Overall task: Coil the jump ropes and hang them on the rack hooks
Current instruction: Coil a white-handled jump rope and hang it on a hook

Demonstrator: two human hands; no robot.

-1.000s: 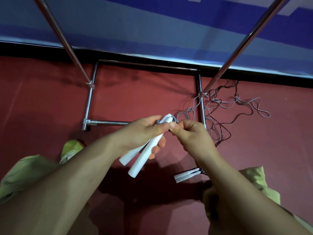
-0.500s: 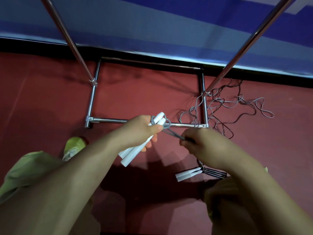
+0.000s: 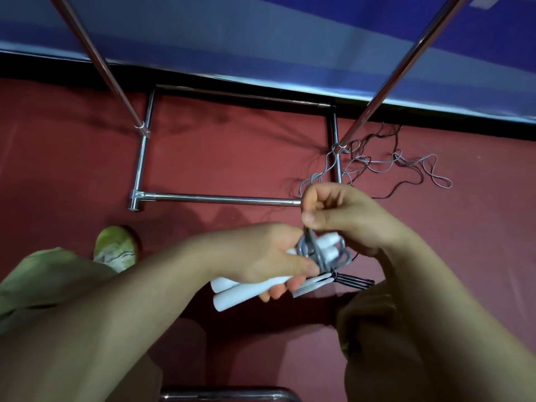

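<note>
My left hand grips two white jump rope handles side by side, their free ends pointing down-left. A grey rope is wound a few turns around the handles' upper ends. My right hand pinches that rope just above the handles. The loose remainder of the grey rope lies tangled on the red floor by the rack's right upright. Below my hands a second jump rope with white handles and a dark cord lies on the floor. The chrome rack stands ahead; its hooks are out of view.
Two slanting chrome uprights rise from the rack's rectangular base. A blue wall banner hangs behind it. My green trouser legs and shoe are at lower left, and a chrome bar runs along the bottom edge.
My right hand has gone from pulling the rope out to the right to pinching it just above the handles, laying a further turn. My left hand with the handles has shifted down and right.
</note>
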